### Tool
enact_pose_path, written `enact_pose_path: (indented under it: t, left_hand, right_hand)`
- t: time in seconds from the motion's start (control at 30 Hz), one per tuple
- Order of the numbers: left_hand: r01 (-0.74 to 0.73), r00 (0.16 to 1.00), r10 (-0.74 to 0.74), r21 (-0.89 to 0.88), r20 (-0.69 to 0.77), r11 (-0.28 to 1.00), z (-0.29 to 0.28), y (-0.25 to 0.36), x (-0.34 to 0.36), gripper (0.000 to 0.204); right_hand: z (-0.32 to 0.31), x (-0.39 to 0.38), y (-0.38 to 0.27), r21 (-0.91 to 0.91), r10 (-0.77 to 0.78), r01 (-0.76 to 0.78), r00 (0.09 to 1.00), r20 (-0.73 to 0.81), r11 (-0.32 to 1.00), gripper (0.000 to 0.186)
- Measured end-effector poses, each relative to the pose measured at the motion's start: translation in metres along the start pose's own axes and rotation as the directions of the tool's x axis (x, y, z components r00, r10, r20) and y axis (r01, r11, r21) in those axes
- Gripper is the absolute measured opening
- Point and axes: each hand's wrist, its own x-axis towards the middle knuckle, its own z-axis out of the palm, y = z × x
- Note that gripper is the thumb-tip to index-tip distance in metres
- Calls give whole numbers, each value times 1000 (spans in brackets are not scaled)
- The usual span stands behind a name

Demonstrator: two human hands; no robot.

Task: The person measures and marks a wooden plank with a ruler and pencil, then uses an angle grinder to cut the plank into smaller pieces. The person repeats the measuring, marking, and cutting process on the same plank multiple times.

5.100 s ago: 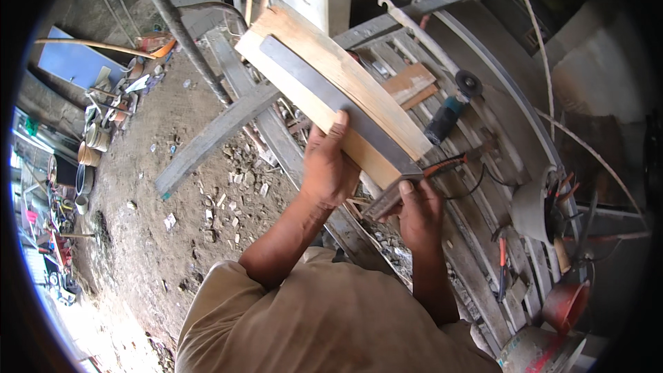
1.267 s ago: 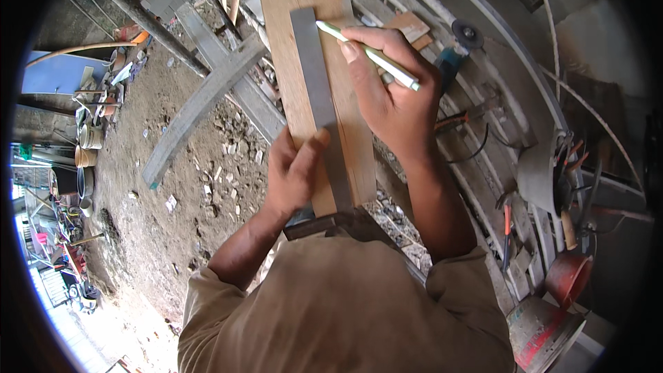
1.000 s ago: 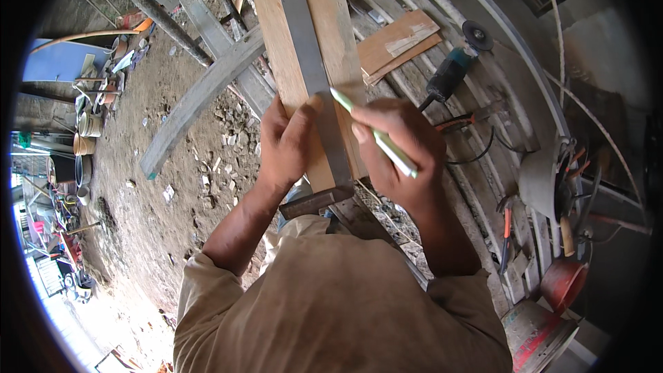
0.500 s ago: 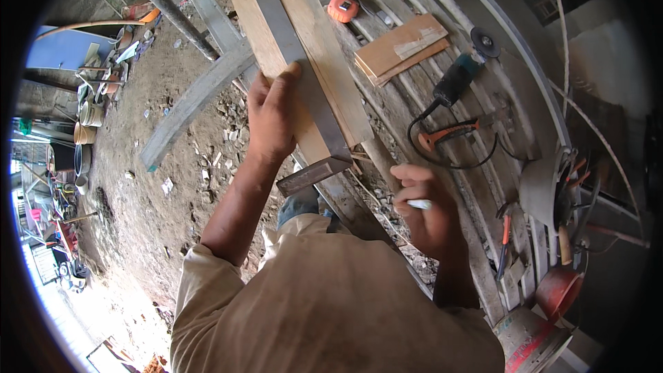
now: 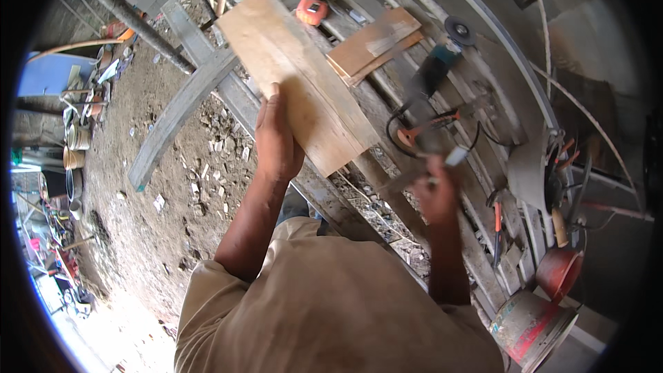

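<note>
A light wood-grained plank (image 5: pixel 297 83) slants in front of me, and my left hand (image 5: pixel 277 139) grips its left edge with the thumb on top. Its upper face is bare. My right hand (image 5: pixel 436 190), smeared by motion, is over the bench to the right of the plank. It holds a metal try square (image 5: pixel 400 181), whose blade is a dark blur reaching up across the grinder. A small whitish piece (image 5: pixel 456 156) shows at the right fingers; its kind is too blurred to tell.
On the slatted bench (image 5: pixel 476 262) lie an orange tape measure (image 5: pixel 312 10), stacked brown boards (image 5: pixel 376 43), an angle grinder (image 5: pixel 434 72) with its cord, and an orange-handled tool (image 5: pixel 428 129). Buckets (image 5: pixel 532 328) stand lower right. Rubble covers the ground at left.
The try square has come off the plank and moved right in my right hand. My left thumb has shifted to the plank's edge, and the view has turned slightly.
</note>
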Motion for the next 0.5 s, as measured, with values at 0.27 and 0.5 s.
enact_pose_path:
  t: [0.27,0.5]
  left_hand:
    - [-114,992,125,457,7,882,-60,-68,24,45]
    - [25,986,47,410,-163,912,-70,-98,9,46]
  right_hand:
    - [-206,-119,73,290,551,-470,746,-374,834,24]
    - [-221,-130,75,-678,26,-434,852,-522,593,29]
